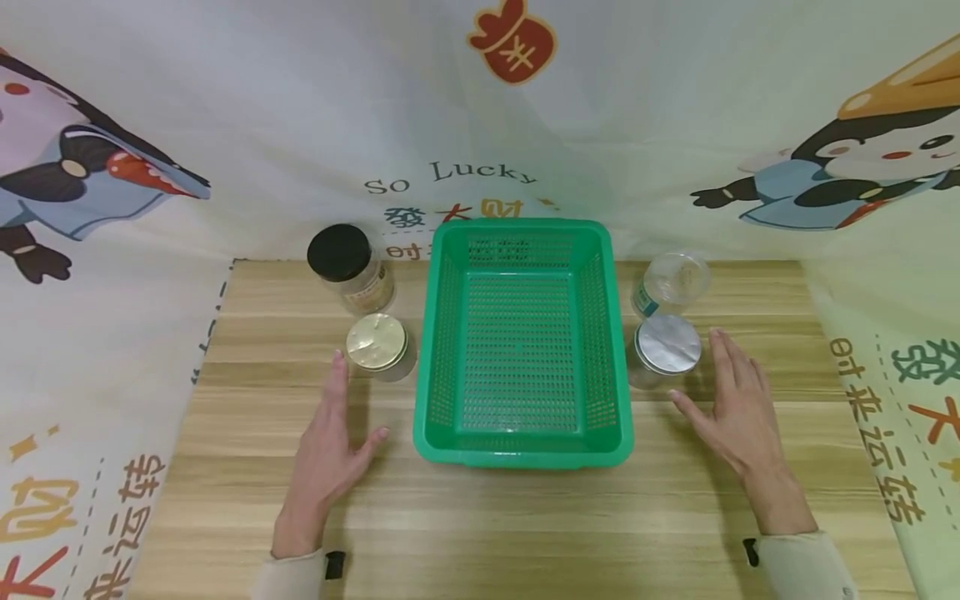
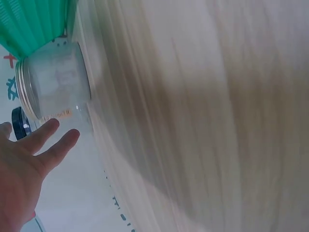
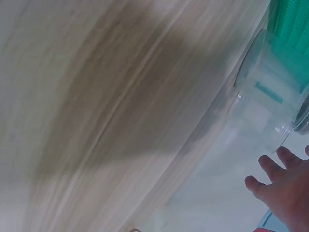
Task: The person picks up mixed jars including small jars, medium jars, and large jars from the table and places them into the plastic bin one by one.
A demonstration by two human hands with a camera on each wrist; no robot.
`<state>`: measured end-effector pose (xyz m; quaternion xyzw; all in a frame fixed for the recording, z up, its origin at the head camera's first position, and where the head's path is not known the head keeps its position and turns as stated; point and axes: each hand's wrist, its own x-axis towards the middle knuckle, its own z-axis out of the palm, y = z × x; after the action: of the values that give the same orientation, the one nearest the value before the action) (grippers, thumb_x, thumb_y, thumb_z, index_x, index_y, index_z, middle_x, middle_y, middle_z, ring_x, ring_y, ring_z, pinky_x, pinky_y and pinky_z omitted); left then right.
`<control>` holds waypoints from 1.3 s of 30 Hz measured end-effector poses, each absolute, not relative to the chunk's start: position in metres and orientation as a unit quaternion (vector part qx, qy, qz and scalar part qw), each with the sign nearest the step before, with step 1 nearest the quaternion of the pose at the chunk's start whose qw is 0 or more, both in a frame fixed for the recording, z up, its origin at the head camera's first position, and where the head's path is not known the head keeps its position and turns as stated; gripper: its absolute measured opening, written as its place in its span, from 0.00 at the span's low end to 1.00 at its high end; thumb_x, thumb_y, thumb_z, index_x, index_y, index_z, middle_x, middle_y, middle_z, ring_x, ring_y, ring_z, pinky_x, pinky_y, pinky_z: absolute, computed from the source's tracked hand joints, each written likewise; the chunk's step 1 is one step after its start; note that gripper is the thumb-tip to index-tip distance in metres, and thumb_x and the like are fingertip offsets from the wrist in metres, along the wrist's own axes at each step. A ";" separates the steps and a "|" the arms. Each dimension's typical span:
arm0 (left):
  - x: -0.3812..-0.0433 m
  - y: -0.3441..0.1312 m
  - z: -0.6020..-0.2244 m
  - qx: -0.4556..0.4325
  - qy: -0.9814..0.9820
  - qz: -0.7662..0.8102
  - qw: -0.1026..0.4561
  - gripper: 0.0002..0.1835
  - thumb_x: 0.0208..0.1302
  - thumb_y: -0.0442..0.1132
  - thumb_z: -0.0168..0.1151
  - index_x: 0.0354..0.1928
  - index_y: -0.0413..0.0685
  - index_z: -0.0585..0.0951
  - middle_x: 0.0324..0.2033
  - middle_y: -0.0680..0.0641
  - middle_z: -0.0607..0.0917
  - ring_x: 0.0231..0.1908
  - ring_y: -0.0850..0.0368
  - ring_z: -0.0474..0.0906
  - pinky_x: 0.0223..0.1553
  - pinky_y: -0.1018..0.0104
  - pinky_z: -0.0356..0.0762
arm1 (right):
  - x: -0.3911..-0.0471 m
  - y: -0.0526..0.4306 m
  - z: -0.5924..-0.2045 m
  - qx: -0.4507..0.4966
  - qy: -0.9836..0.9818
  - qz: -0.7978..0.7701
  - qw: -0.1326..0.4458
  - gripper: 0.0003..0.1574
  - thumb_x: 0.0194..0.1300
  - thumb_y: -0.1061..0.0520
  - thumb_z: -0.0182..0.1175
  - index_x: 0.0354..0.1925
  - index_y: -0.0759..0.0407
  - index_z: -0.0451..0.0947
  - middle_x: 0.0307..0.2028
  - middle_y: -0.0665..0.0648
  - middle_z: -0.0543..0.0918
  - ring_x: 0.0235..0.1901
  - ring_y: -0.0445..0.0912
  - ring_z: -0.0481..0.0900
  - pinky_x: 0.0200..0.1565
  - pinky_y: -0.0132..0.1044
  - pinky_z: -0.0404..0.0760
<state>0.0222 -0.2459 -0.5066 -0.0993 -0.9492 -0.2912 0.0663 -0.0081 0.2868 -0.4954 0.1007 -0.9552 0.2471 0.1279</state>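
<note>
My left hand (image 1: 327, 454) is held with straight fingers just beside a clear jar with a gold lid (image 1: 377, 342), holding nothing. Behind that jar stands a taller jar with a black lid (image 1: 341, 252) and a printed label. On the other side, my right hand (image 1: 738, 408) has its fingers spread close to a clear jar with a silver lid (image 1: 668, 344). A clear, see-through container (image 1: 677, 279) with a teal label is behind it. Between the two pairs sits a green plastic basket (image 1: 522, 459). In the right wrist view the fingers look apart from the clear jar (image 3: 258, 92).
All of this stands on a wood-grain table (image 1: 487, 533). A white printed cloth (image 1: 300, 108) hangs behind the table and along both sides. The basket's far rim is close to the cloth.
</note>
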 end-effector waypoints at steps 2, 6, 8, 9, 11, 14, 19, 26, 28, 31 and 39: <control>0.024 -0.241 -0.507 -0.104 -0.946 -0.300 0.070 0.60 0.55 0.46 0.71 0.79 0.47 0.38 0.79 0.47 0.43 0.74 0.40 0.51 0.68 0.40 0.57 | -0.010 0.285 -0.496 0.108 -0.951 0.255 0.135 0.60 0.65 0.24 0.50 0.77 0.59 0.49 0.72 0.71 0.60 0.64 0.72 0.63 0.66 0.66 0.56; 0.026 -0.233 -0.511 -0.121 -0.929 -0.340 0.076 0.58 0.59 0.48 0.69 0.79 0.46 0.40 0.78 0.46 0.46 0.71 0.36 0.57 0.68 0.39 0.56 | -0.014 0.281 -0.498 0.117 -0.946 0.263 0.150 0.60 0.64 0.22 0.48 0.77 0.59 0.52 0.71 0.72 0.62 0.63 0.72 0.64 0.63 0.67 0.59; 0.026 -0.229 -0.514 -0.130 -0.922 -0.355 0.079 0.55 0.64 0.57 0.63 0.79 0.45 0.40 0.78 0.47 0.47 0.71 0.36 0.60 0.69 0.39 0.57 | -0.016 0.280 -0.499 0.115 -0.947 0.260 0.150 0.59 0.64 0.23 0.48 0.77 0.58 0.51 0.70 0.72 0.62 0.63 0.72 0.64 0.62 0.67 0.60; 0.026 -0.228 -0.515 -0.134 -0.920 -0.359 0.080 0.54 0.66 0.62 0.59 0.79 0.45 0.41 0.78 0.47 0.47 0.70 0.37 0.60 0.69 0.40 0.57 | -0.017 0.280 -0.499 0.114 -0.947 0.260 0.150 0.59 0.65 0.23 0.49 0.77 0.58 0.51 0.70 0.72 0.62 0.64 0.72 0.64 0.62 0.67 0.61; 0.027 -0.225 -0.517 -0.135 -0.919 -0.359 0.087 0.53 0.66 0.71 0.49 0.79 0.46 0.41 0.78 0.48 0.48 0.71 0.39 0.60 0.70 0.44 0.56 | -0.017 0.279 -0.498 0.112 -0.948 0.259 0.148 0.58 0.65 0.24 0.49 0.78 0.58 0.50 0.70 0.72 0.62 0.64 0.71 0.64 0.62 0.66 0.61; 0.027 -0.222 -0.518 -0.138 -0.919 -0.357 0.100 0.54 0.65 0.75 0.42 0.79 0.46 0.42 0.78 0.48 0.48 0.73 0.42 0.57 0.73 0.53 0.51 | -0.018 0.279 -0.497 0.111 -0.948 0.259 0.146 0.58 0.65 0.25 0.51 0.77 0.59 0.50 0.70 0.72 0.62 0.64 0.71 0.63 0.64 0.65 0.60; 0.026 -0.218 -0.516 -0.147 -0.918 -0.351 0.113 0.54 0.65 0.75 0.41 0.79 0.44 0.43 0.78 0.46 0.48 0.75 0.46 0.50 0.75 0.62 0.44 | -0.019 0.277 -0.494 0.108 -0.948 0.263 0.145 0.57 0.65 0.28 0.54 0.77 0.59 0.51 0.69 0.73 0.63 0.64 0.72 0.64 0.65 0.64 0.60; 0.024 -0.211 -0.515 -0.163 -0.908 -0.361 0.134 0.53 0.65 0.74 0.42 0.78 0.40 0.51 0.77 0.41 0.53 0.75 0.44 0.51 0.75 0.59 0.45 | -0.023 0.273 -0.494 0.106 -0.940 0.285 0.152 0.57 0.64 0.28 0.56 0.76 0.59 0.54 0.68 0.75 0.65 0.64 0.72 0.64 0.63 0.68 0.60; 0.024 -0.207 -0.516 -0.168 -0.902 -0.375 0.136 0.53 0.66 0.74 0.44 0.77 0.39 0.52 0.77 0.41 0.54 0.75 0.45 0.51 0.74 0.60 0.45 | -0.024 0.272 -0.495 0.106 -0.937 0.294 0.156 0.56 0.63 0.28 0.56 0.75 0.60 0.55 0.67 0.75 0.66 0.64 0.72 0.64 0.63 0.68 0.60; 0.027 -0.201 -0.518 -0.173 -0.893 -0.392 0.135 0.52 0.66 0.72 0.45 0.77 0.40 0.53 0.76 0.42 0.56 0.75 0.46 0.52 0.74 0.63 0.46 | -0.026 0.270 -0.497 0.109 -0.933 0.302 0.162 0.55 0.63 0.28 0.57 0.74 0.60 0.57 0.66 0.74 0.67 0.64 0.71 0.65 0.62 0.68 0.61; 0.030 -0.192 -0.520 -0.175 -0.890 -0.402 0.128 0.50 0.67 0.71 0.46 0.78 0.42 0.51 0.76 0.43 0.56 0.75 0.46 0.52 0.74 0.64 0.45 | -0.031 0.267 -0.499 0.118 -0.930 0.302 0.174 0.57 0.64 0.24 0.51 0.74 0.60 0.58 0.64 0.74 0.69 0.62 0.70 0.67 0.60 0.69 0.64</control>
<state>0.0299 -0.1923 -0.5197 -0.1752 -0.8895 -0.4021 0.1278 -0.0310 0.2666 -0.4994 0.1176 -0.9297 0.3025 0.1742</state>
